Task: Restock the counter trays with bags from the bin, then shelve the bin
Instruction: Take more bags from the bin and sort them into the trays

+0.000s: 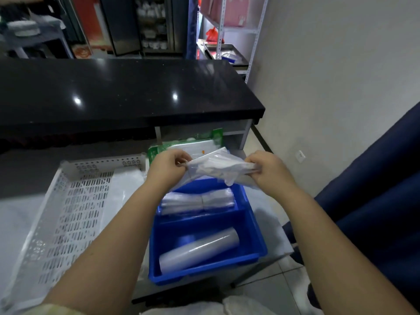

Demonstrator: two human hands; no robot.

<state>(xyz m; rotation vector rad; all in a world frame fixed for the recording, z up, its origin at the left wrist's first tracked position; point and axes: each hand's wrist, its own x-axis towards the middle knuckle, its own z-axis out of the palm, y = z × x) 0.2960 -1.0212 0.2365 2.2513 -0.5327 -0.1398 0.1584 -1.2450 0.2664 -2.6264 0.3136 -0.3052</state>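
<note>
While over the roll-filled blue bin (252, 226), left fingers (181, 159) and right fingers (251, 162) tight on one bag (218, 167).

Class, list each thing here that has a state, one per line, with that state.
Left hand, pinches clear bag
Right hand, pinches clear bag
Clear bag, crumpled, held above blue bin
Blue bin, open, bags in both compartments
White perforated tray, lying flat beside bin

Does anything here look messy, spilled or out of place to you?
Nothing looks spilled or damaged. The left hand and right hand pinch a clear bag bundle above the blue bin; the roll in its near compartment merely lies slantwise.
</note>
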